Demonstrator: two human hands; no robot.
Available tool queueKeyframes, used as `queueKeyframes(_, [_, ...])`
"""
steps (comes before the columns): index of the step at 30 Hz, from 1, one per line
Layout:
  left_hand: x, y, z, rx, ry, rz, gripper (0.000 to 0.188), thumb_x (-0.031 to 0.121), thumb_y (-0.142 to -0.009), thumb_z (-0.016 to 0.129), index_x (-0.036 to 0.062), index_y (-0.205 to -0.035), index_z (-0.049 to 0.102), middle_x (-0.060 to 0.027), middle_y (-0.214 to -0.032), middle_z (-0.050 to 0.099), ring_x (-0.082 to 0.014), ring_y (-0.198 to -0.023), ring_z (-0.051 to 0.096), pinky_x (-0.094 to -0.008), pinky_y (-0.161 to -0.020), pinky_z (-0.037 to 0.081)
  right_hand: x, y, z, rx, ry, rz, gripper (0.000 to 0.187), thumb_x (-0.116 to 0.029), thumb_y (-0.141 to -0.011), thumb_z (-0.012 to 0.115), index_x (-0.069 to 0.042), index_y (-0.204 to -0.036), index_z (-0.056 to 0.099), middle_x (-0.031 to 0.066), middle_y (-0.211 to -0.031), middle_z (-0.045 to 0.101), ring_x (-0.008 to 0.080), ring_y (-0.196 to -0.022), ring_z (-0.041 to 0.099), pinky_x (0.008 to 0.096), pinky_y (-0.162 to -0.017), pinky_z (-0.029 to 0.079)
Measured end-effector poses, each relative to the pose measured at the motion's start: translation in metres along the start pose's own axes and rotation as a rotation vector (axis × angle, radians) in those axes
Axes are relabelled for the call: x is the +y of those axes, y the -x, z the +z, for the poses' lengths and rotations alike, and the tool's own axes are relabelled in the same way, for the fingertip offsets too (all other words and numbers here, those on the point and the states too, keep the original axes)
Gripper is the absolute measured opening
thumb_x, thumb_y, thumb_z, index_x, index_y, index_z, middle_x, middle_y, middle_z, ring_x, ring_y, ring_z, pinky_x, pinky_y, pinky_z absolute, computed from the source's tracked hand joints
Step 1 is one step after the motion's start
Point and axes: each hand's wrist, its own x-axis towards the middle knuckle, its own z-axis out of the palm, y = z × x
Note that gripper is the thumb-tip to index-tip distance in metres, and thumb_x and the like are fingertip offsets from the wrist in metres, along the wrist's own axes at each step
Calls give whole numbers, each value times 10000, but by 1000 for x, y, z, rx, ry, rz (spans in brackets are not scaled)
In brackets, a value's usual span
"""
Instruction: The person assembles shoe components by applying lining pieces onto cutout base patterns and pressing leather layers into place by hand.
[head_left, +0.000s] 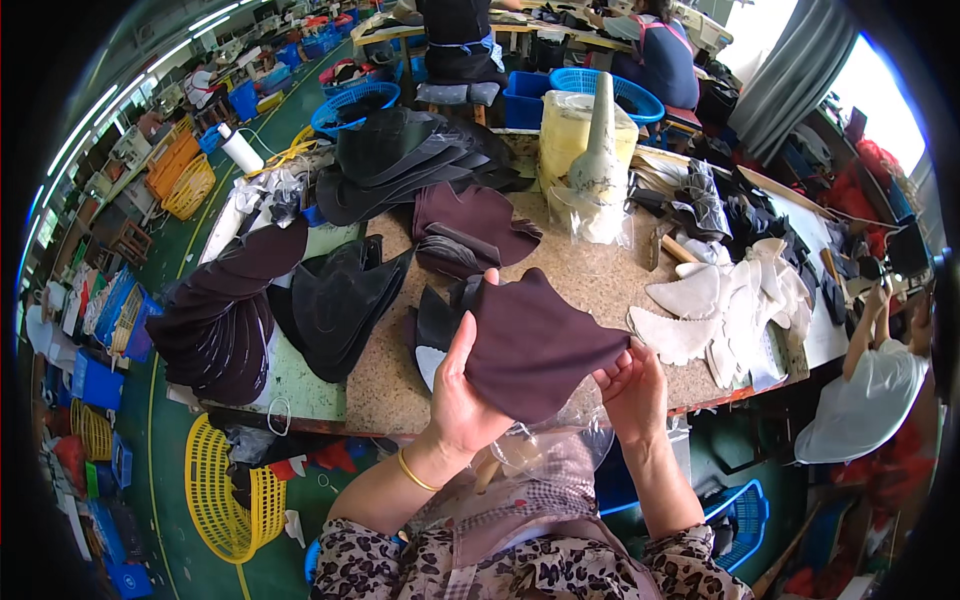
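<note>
A dark maroon shoe upper piece [540,345] is held up between my hands above the near edge of the worktable. My left hand [468,390] grips its left side, thumb along the edge and the palm behind it. The fingers of my right hand [632,385] pinch its pointed right corner. Just left of it, partly covered, black and light grey cut pieces [432,330] lie on the speckled tabletop [380,395]. Beyond it rests a pile of maroon pieces [470,225].
Fanned maroon pieces [225,320] and black pieces [345,300] lie to the left, off-white pieces [740,310] to the right. A cone-shaped nozzle container [598,150] stands at the back. A yellow basket [230,490] sits on the floor. Other people work farther off.
</note>
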Motion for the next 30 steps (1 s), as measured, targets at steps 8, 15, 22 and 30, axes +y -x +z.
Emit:
queueKeyframes(8, [5,17,4,-197,-125,101,468,373,-978,253,295,-1428,148,-87,-1455,230,-271,-1318,281,-488,-1081,212,-1,5,31,-5,86,-68,104,-65,-878,539,-48,-979,518,99,-934,649,130,-764,628,253,-694,519])
queueKeyframes(15, [47,81,-50,-137,-953,496,190,9,-789,613,49,-972,647,-114,-987,564,-170,-882,554,-287,-793,466,15,36,-10,-321,570,-456,129,-52,-859,577,-22,-949,490,94,-854,609,82,-647,513,232,-685,426])
queueKeyframes(22, [69,77,-39,473,-1104,306,69,23,-865,553,-7,-927,555,-22,-861,578,-33,-737,558,-175,-558,475,19,20,11,-78,697,-48,176,-139,-895,551,-11,-982,469,49,-816,556,83,-607,562,221,-445,515])
queueKeyframes(30, [110,14,-67,471,-1404,32,119,118,-899,541,0,-893,529,-28,-725,595,-64,-554,578,-198,-407,476,35,-9,10,-11,824,-15,163,-150,-905,526,-1,-958,485,60,-709,565,119,-506,570,256,-434,519])
